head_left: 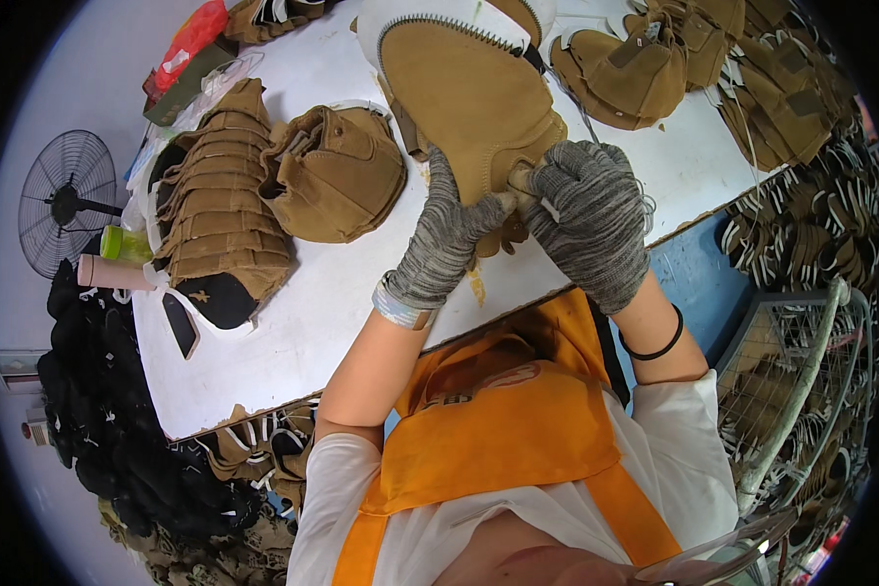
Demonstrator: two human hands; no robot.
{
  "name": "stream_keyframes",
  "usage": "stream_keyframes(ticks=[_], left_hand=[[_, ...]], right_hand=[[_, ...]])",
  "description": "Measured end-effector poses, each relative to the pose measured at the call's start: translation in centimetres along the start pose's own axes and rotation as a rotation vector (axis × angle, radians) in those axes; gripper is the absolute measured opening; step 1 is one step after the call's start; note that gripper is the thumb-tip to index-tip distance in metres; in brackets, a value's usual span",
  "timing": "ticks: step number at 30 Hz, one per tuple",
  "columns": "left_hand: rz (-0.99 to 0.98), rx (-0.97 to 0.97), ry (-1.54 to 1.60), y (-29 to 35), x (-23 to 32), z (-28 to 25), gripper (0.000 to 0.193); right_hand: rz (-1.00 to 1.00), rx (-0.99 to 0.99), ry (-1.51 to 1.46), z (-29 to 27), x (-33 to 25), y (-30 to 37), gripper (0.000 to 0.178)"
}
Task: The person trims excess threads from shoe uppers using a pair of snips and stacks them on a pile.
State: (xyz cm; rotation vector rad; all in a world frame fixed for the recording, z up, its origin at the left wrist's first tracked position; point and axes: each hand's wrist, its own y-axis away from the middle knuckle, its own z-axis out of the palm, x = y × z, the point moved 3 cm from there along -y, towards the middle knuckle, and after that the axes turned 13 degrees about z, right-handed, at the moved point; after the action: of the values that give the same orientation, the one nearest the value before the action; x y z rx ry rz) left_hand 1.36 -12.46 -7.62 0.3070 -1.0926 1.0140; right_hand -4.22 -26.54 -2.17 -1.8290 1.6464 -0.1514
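Observation:
A tan suede shoe upper (464,93) lies at the far middle of the white table, against a rounded white form with a dark toothed edge (449,21). My left hand (438,234), in a grey knitted glove, grips the upper's near left edge between thumb and fingers. Opposite it, my right hand (588,220), gloved alike, is closed on the near right end, where a small folded tab (520,176) shows by the fingers. Both hands nearly meet at this narrow end. Some of my fingertips are hidden behind the suede.
Left on the table (254,361) are a row of stacked uppers (227,195), a single upper (337,176) and a phone (180,324). More uppers (625,78) lie at the far right. A fan (65,203) stands left; a wire cart (791,371) flanks my right side.

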Motion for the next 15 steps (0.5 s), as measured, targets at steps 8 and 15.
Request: stream_keyframes(ticks=[8,15], left_hand=[[-0.002,0.069,0.177,-0.1,0.6,0.5,0.075],[-0.041,0.031,0.243,-0.4,0.5,-0.1,0.071]], right_hand=[[-0.062,0.142,-0.225,0.0,0.5,-0.4,0.031],[0.232,0.188,-0.695,1.4,3.5,1.0,0.027]])
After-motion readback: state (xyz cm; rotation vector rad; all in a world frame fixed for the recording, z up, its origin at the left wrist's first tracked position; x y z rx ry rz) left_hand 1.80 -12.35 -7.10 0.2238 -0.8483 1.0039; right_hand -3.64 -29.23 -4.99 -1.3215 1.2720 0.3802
